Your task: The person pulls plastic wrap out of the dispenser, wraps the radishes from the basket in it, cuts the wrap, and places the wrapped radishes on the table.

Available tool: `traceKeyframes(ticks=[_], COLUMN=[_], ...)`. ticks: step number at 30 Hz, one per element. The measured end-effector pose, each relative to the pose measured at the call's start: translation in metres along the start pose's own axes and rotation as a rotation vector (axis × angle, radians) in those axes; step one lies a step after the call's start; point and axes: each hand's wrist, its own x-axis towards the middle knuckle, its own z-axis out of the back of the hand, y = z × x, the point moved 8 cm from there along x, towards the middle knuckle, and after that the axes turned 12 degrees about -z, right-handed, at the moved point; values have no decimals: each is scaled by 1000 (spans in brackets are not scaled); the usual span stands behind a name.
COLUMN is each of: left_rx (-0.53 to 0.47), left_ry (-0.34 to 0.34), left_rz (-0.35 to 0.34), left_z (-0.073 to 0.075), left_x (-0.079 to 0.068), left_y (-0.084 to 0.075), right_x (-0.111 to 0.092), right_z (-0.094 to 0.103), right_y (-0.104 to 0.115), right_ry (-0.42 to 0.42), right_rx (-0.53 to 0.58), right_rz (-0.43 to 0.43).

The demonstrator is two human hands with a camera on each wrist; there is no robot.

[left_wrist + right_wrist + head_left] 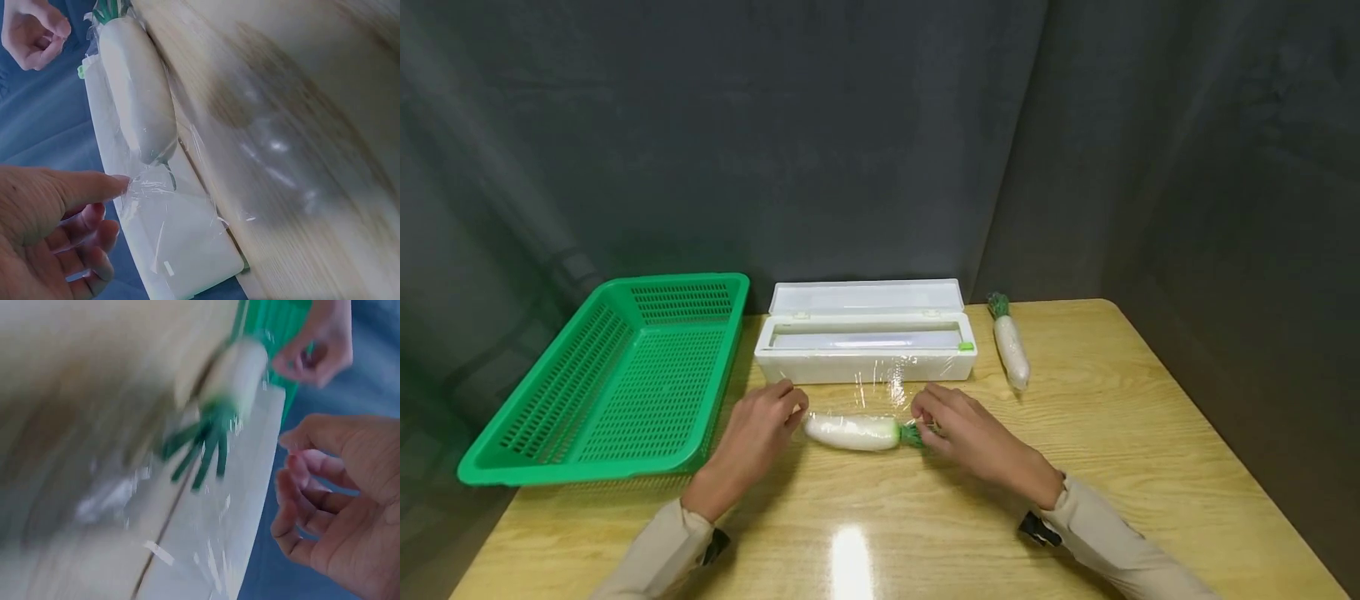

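Note:
A white radish (853, 432) with green leaves (912, 434) lies crosswise on the table in the head view, under clear plastic wrap (880, 393) that stretches from the dispenser. At its tapered end, my left hand (760, 429) pinches the wrap; the left wrist view shows the film gathered at the thumb tip (124, 181). Beside the leaves, my right hand (973, 433) has thumb and forefinger together on the film's other side, the remaining fingers curled. Creased, shiny film surrounds the radish (139, 87) in the left wrist view.
Behind the radish stands a white wrap dispenser box (797, 368) with its lid (865, 296) raised. A green basket (602, 473) is on the left. Another white radish (1011, 350) lies to the box's right, near the table's back edge. Dark curtains (850, 150) hang behind.

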Motion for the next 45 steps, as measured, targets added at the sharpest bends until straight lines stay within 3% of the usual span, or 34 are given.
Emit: traceKeyframes(ticks=[7, 14, 17, 22, 26, 29, 34, 45], left_rx=[-72, -146, -119, -78, -138, -148, -105, -224], left_ry=[-19, 11, -24, -137, -61, 8, 11, 70], left_rz=[42, 89, 92, -17, 8, 38, -1, 63], left_z=[0, 1, 6, 19, 11, -3, -18, -36], left_x=[2, -2, -3, 1, 7, 6, 0, 3], left_y=[2, 6, 4, -21, -44, -51, -49, -25], right_x=[-1, 1, 2, 3, 4, 5, 5, 8], right_z=[-24, -36, -39, -41, -41, -40, -41, -38], right_y=[26, 29, 26, 20, 16, 14, 11, 2], right_ry=[-35, -46, -26, 24, 59, 76, 107, 261], right_rx=[-224, -295, -274, -212, -164, -135, -92, -44], right_rz=[154, 205, 193, 163, 140, 130, 105, 27])
